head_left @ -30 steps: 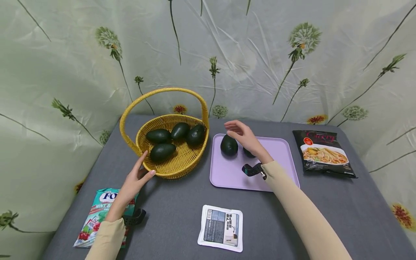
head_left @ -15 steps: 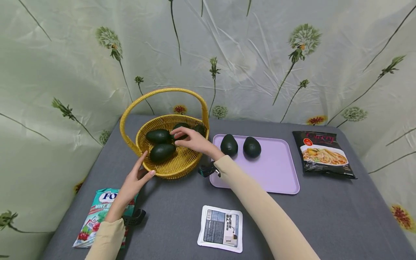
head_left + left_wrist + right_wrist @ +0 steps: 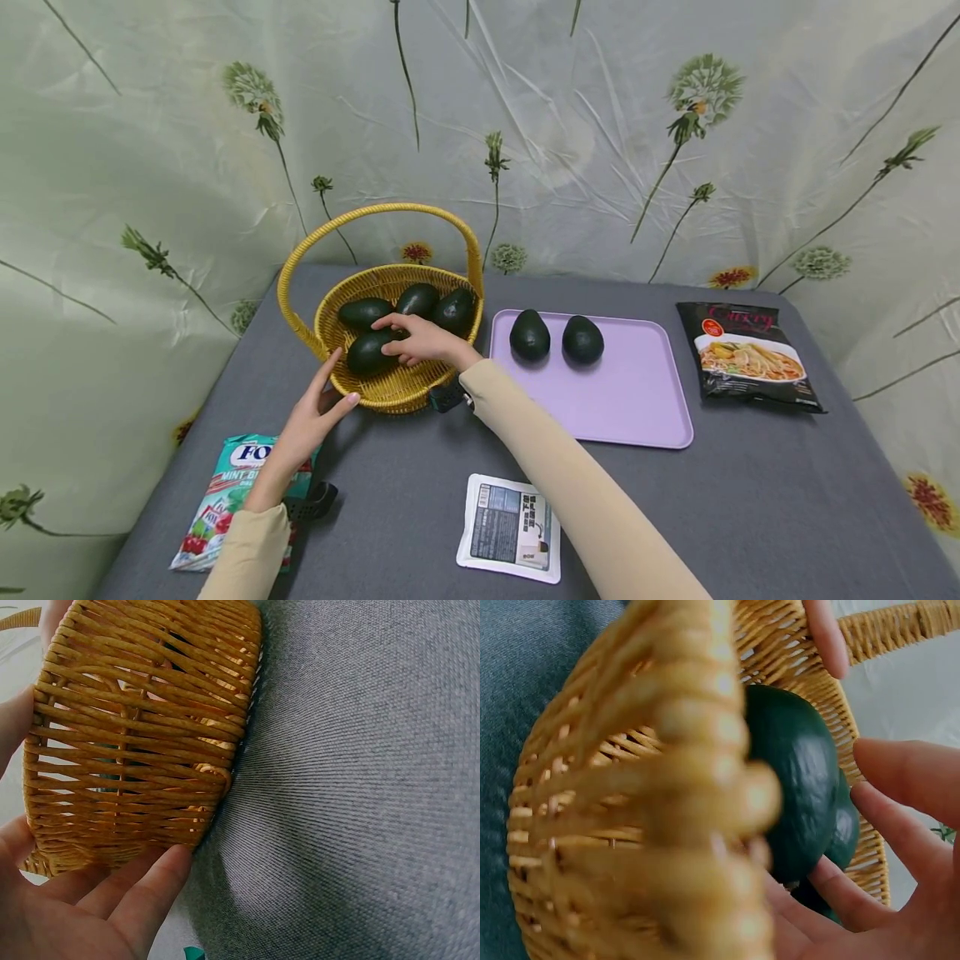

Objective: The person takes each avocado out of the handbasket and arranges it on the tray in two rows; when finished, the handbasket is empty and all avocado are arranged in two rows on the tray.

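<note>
A yellow wicker basket (image 3: 397, 392) with a tall handle holds several dark green avocados. My left hand (image 3: 307, 417) rests on its near left side, thumb and index fingertip at the rim; in the left wrist view, straight fingers (image 3: 150, 892) lie against the woven wall. Inside the basket, my right hand (image 3: 423, 342) reaches over the front avocado (image 3: 366, 357). In the right wrist view, spread fingers (image 3: 907, 776) pass above that avocado (image 3: 799, 780) while lower fingers meet its side; the blurred rim hides part of the hand. Two avocados (image 3: 529, 337) stand on a lilac tray (image 3: 622, 400).
Right of the tray lies a black noodle packet (image 3: 750, 357). A white pouch (image 3: 508, 527) is at the front middle, partly under the right sleeve. A teal candy bag (image 3: 225, 500) lies beneath the left forearm. A patterned curtain (image 3: 570, 167) hangs behind the grey table (image 3: 390, 500).
My right hand has swung left from over the tray into the basket, down to the front avocado, which has shifted slightly left. My left hand has stayed at the basket.
</note>
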A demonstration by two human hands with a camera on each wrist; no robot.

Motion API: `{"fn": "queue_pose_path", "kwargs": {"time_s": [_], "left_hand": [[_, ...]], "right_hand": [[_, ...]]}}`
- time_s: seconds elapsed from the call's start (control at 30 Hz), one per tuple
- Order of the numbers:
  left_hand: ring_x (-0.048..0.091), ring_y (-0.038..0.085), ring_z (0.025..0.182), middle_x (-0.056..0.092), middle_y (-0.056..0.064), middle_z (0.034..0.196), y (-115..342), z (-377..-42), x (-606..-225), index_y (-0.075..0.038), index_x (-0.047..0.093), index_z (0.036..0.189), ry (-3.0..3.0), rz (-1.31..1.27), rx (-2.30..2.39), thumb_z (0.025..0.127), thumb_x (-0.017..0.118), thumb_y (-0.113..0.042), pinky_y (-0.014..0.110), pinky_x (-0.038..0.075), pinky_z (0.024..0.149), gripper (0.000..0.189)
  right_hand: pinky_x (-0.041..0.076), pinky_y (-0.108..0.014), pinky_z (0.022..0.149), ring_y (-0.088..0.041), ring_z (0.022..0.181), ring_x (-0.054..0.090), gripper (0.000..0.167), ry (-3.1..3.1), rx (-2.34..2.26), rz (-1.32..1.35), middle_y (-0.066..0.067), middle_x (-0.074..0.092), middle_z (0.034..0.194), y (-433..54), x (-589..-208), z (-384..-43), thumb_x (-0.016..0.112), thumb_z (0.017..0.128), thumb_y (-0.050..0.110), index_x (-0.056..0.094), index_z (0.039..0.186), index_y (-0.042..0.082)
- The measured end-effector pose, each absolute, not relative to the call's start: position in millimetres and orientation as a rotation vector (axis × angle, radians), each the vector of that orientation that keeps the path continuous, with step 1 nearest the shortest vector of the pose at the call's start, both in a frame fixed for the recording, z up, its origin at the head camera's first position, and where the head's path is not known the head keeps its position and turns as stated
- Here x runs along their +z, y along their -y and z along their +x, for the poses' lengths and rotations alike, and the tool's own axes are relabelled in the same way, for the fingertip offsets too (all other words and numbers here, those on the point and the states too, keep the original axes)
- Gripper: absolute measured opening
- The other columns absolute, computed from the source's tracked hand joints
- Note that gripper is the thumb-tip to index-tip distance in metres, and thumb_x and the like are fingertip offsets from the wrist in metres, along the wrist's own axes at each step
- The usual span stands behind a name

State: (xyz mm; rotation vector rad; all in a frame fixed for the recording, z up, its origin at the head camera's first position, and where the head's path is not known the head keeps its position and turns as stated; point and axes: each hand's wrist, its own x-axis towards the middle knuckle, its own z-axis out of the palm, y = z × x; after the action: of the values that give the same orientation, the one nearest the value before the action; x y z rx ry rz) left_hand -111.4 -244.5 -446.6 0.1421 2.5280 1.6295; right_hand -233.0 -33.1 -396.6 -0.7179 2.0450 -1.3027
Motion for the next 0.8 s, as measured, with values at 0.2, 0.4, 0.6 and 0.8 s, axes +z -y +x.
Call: {"fn": "queue_pose_path", "kwargs": {"time_s": [0.2, 0.4, 0.6, 0.8], "left_hand": [[0.033, 0.048, 0.131, 0.009, 0.018, 0.157, 244.2, -110.3, -446.1, -0.027, 0.007, 0.156, -2.521, 0.137, 1.632, 0.100, 0.053, -0.023, 0.065, 0.031, 0.097, 0.072], [0.031, 0.048, 0.132, 0.007, 0.016, 0.158, 243.4, -110.3, -445.5, -0.028, 0.007, 0.156, -2.509, 0.125, 1.635, 0.100, 0.053, -0.026, 0.066, 0.028, 0.099, 0.072], [0.032, 0.048, 0.132, 0.008, 0.016, 0.157, 243.7, -110.3, -446.1, -0.030, 0.006, 0.155, -2.514, 0.123, 1.631, 0.100, 0.053, -0.027, 0.066, 0.029, 0.099, 0.073], [0.032, 0.048, 0.131, 0.007, 0.017, 0.157, 244.5, -110.2, -447.4, -0.028, 0.006, 0.156, -2.517, 0.125, 1.624, 0.100, 0.052, -0.028, 0.066, 0.029, 0.098, 0.073]], "right_hand": [[0.051, -0.037, 0.073, -0.035, 0.078, 0.056, 0.043, -2.140, -1.222, -0.759, -0.017, 0.048, 0.129, 42.5, -399.5, -230.8, 0.055, 0.097, 0.011, 0.049, 0.140, 0.010], [0.044, -0.024, 0.069, -0.031, 0.088, 0.058, 0.034, -2.261, -1.191, -0.798, -0.014, 0.059, 0.119, 46.9, -399.1, -226.1, 0.058, 0.097, 0.013, 0.059, 0.130, 0.008], [0.041, -0.030, 0.094, -0.021, 0.119, 0.050, 0.031, -2.275, -1.209, -0.778, -0.007, 0.053, 0.134, 48.3, -402.0, -226.0, 0.061, 0.096, 0.017, 0.061, 0.126, 0.010], [0.038, -0.032, 0.097, -0.020, 0.122, 0.047, 0.036, -2.230, -1.200, -0.724, -0.005, 0.049, 0.139, 49.8, -403.1, -224.2, 0.060, 0.096, 0.018, 0.057, 0.131, 0.015]]}}
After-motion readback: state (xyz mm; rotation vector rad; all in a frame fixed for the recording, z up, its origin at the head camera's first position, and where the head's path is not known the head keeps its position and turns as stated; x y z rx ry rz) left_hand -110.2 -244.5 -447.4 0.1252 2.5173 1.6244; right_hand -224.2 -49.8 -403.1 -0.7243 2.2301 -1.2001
